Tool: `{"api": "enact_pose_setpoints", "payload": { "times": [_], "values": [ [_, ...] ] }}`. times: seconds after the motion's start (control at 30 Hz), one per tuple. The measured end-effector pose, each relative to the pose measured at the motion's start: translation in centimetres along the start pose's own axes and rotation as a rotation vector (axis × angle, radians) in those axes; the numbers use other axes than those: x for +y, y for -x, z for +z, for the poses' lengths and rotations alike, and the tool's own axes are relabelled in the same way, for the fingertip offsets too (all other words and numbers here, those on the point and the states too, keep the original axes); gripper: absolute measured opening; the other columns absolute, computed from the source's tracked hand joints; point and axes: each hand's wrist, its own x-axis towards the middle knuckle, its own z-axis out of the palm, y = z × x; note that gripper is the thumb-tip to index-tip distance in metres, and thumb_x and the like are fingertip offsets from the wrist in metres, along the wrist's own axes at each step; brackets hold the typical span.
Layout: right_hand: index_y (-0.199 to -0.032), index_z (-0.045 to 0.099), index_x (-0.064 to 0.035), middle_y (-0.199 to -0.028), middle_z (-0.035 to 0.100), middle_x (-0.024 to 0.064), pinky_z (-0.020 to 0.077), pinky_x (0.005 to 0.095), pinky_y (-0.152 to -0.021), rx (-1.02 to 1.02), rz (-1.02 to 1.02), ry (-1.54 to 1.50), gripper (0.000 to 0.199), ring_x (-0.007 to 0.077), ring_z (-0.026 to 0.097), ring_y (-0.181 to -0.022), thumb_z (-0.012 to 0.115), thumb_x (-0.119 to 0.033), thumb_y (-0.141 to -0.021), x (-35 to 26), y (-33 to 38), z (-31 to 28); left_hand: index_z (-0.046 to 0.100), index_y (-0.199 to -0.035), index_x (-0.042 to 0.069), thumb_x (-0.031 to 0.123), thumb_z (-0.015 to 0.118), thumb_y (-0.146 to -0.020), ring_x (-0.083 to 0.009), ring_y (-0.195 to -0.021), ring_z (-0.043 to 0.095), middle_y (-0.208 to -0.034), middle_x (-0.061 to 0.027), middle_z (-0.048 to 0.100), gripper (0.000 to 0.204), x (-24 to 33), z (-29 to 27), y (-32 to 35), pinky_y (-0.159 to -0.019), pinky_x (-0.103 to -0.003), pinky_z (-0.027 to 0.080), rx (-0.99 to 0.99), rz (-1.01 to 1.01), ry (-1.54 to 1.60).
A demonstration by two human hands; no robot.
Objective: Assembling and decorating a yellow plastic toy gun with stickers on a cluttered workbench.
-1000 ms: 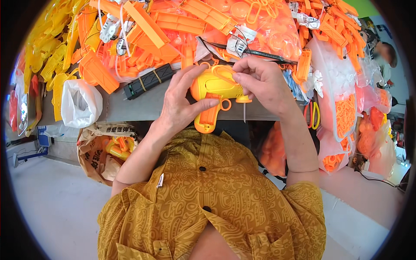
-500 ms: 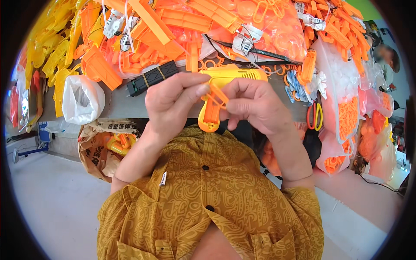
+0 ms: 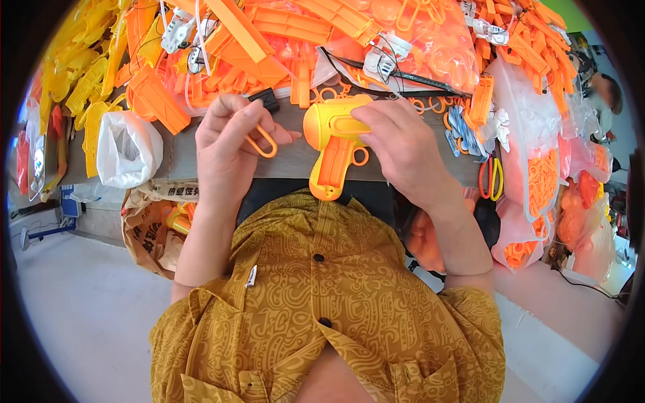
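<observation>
My right hand (image 3: 403, 144) grips a yellow toy gun (image 3: 321, 124) by its barrel, fingers along the top and side. The gun's open orange handle (image 3: 330, 171) hangs downward, showing a hollow inside. An orange ring (image 3: 361, 156) juts from the handle beside my right fingers. To the left, apart from the gun, my left hand (image 3: 232, 131) pinches a long orange loop (image 3: 267, 149) between thumb and fingers. The upper end of that loop is hidden in my grip.
Orange plastic parts (image 3: 289, 27) and yellow parts (image 3: 80, 60) are heaped at the back. A white bag (image 3: 111, 164) stands at left. Scissors (image 3: 496, 180) and clear bags of orange rings (image 3: 541, 178) are at right. A black block (image 3: 267, 99) lies behind my left hand.
My left hand has moved left, away from the toy gun, carrying the orange loop. The gun has shifted slightly, and my right hand now grips its barrel, leaving the handle ring in sight.
</observation>
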Motion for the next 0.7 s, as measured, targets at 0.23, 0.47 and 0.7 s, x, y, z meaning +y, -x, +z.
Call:
{"api": "enact_pose_setpoints", "payload": {
  "times": [0.23, 0.47, 0.7],
  "values": [
    [-0.093, 0.055, -0.0001, -0.087, 0.051, 0.0108, 0.0444, 0.0343, -0.068, 0.018, 0.042, -0.03, 0.027, 0.0272, 0.053, -0.08, 0.063, 0.001, -0.067, 0.0, -0.3, 0.6, 0.052, -0.095, 0.001, 0.005, 0.053, -0.085, -0.0071, -0.065, 0.049, -0.073, -0.0021, 0.051, 0.011, -2.9, 0.8, -0.6, -0.056, -0.022, 0.042, 0.034, 0.12, -0.786],
    [-0.089, 0.057, 0.0003, -0.08, 0.048, 0.0096, 0.0435, 0.0336, -0.063, 0.01, 0.044, 0.012, 0.026, 0.0262, 0.052, -0.075, 0.06, 0.004, -0.063, 0.3, -0.3, 0.8, 0.057, -0.097, 0.003, 0.014, 0.06, -0.081, -0.0185, -0.064, 0.054, -0.08, -0.0114, 0.057, 0.02, -3.2, 2.1, -1.4, -0.059, -0.027, 0.044, -0.146, 0.296, -1.281],
    [-0.085, 0.056, -0.0014, -0.075, 0.045, 0.0089, 0.0424, 0.0326, -0.062, 0.058, 0.022, 0.05, 0.023, 0.0257, 0.05, -0.075, 0.053, 0.002, -0.063, -0.3, -0.4, 1.9, 0.057, -0.093, 0.0, 0.013, 0.066, -0.076, -0.0092, -0.064, 0.047, -0.073, -0.0051, 0.052, 0.023, -3.5, 1.5, -1.6, -0.058, -0.023, 0.041, -0.022, 0.084, -1.069]
  ]
}}
